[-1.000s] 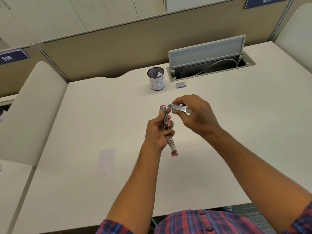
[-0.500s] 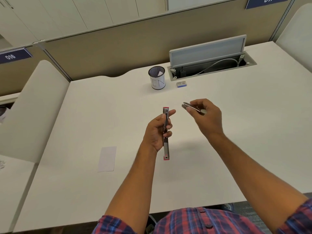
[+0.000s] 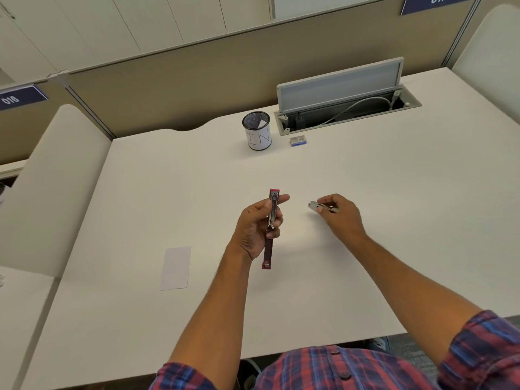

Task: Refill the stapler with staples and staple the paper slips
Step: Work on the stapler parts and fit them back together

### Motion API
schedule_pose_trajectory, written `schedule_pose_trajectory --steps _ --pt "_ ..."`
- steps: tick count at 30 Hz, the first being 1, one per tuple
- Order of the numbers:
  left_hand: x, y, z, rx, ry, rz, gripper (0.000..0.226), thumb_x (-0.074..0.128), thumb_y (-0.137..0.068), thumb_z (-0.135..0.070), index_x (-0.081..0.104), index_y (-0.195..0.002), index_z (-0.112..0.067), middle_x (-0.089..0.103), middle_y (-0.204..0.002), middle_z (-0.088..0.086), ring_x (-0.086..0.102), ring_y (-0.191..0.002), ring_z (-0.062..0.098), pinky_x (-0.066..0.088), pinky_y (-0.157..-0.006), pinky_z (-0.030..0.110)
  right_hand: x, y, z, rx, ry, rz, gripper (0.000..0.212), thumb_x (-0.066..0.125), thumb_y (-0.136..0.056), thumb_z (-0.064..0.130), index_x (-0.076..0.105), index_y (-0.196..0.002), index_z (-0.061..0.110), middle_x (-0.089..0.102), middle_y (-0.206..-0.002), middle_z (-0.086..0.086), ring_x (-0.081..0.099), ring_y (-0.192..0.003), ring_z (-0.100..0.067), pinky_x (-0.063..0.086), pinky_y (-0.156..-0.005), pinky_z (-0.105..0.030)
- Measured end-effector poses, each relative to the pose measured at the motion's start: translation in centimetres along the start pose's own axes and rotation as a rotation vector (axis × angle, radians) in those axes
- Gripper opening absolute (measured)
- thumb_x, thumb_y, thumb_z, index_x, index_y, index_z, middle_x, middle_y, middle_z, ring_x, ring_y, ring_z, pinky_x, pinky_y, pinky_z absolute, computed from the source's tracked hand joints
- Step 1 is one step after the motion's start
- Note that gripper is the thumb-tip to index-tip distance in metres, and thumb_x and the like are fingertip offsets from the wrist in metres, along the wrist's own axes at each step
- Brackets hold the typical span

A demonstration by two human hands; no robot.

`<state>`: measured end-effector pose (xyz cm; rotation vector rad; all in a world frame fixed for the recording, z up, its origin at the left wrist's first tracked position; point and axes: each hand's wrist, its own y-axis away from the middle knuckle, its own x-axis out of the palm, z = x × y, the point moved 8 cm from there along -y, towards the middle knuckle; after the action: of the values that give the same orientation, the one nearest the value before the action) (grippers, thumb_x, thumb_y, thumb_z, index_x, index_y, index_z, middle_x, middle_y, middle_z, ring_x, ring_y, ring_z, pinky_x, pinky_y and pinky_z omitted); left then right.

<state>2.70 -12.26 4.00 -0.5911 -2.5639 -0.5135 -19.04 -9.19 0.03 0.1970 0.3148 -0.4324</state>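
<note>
Spanning the scene, the wide cream table [image 3: 365, 220] carries a white paper slip [image 3: 175, 268] left of the left hand [image 3: 257, 228], which grips a slim red metal stapler [image 3: 270, 232]; well apart to its right, the right hand [image 3: 339, 213] pinches a small silver metal piece [image 3: 316, 206].

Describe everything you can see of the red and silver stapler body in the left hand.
The slim red and silver stapler body is held off the white desk in the left hand, lengthwise away from the person. Its far half shows a shiny metal channel with a red tip; its near half looks dark red with a small metal end. Curled fingers and thumb grip its middle. The right hand holds a separate silver metal piece clear of it.
</note>
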Motion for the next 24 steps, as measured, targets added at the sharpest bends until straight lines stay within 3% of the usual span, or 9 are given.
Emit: schedule_pose_trajectory --steps 5,11,16,18,21,24 --pt "-0.2 -0.3 0.7 -0.033 -0.028 -0.024 0.038 0.058 -0.095 -0.027 0.071 -0.119 0.0 0.059 -0.078 0.004 0.048 -0.057 0.012 0.026 -0.043 0.02 1.1 -0.2 -0.4 -0.013 0.06 0.032 0.01 0.071 -0.091 0.022 0.068 -0.095 0.031 0.069 -0.098 0.017 0.062 -0.09 0.005 0.041 -0.064 -0.003" --pt "-0.8 -0.8 1.3 -0.045 -0.062 -0.058 0.038 0.06 -0.093 -0.031 0.073 -0.116 -0.005 0.06 -0.079 0.006 0.048 -0.056 0.012 0.026 -0.04 0.018 1.4 -0.8 -1.1 -0.021 0.094 0.02 0.011 0.07 -0.091 0.02 0.069 -0.1 0.027 0.068 -0.101 0.016 0.059 -0.092 0.01 0.039 -0.068 -0.003" --pt "-1.2 -1.0 1.4 -0.035 -0.069 -0.093 0.035 0.056 -0.099 -0.028 0.072 -0.118 -0.003 0.061 -0.079 0.007 0.049 -0.056 0.013 0.026 -0.04 0.018 1.0 -1.3 -1.4 -0.054 0.17 -0.04 0.015 0.066 -0.092 0.012 0.068 -0.104 0.021 0.065 -0.103 0.01 0.059 -0.089 0.003 0.037 -0.07 -0.004" --pt "-1.4 -0.9 1.5 -0.043 -0.071 -0.109 0.036 0.053 -0.102 -0.025 0.069 -0.121 0.0 0.062 -0.078 0.005 0.049 -0.056 0.012 0.025 -0.04 0.019 0.7 -1.4 -1.4 -0.09 0.205 -0.073 0.016 0.063 -0.093 0.008 0.067 -0.103 0.02 0.062 -0.103 0.007 0.059 -0.091 -0.007 0.037 -0.073 -0.007" --pt "-1.4 -0.9 1.6 -0.052 -0.074 -0.125 0.038 0.051 -0.102 -0.024 0.066 -0.123 0.004 0.068 -0.079 0.002 0.049 -0.056 0.011 0.025 -0.04 0.019 -0.7 -1.3 -1.8 -0.129 0.273 -0.149 0.018 0.06 -0.093 0.005 0.067 -0.104 0.017 0.058 -0.105 0.004 0.058 -0.096 -0.016 0.041 -0.08 -0.024" --pt "-1.4 -0.9 1.6 -0.052 -0.069 -0.134 0.037 0.051 -0.102 -0.023 0.065 -0.123 0.004 0.069 -0.08 0.002 0.049 -0.056 0.011 0.025 -0.04 0.018 -2.3 -1.2 -2.3 -0.149 0.365 -0.224 0.022 0.059 -0.093 0.003 0.07 -0.11 0.012 0.06 -0.108 -0.005 0.057 -0.099 -0.022 0.041 -0.079 -0.029"
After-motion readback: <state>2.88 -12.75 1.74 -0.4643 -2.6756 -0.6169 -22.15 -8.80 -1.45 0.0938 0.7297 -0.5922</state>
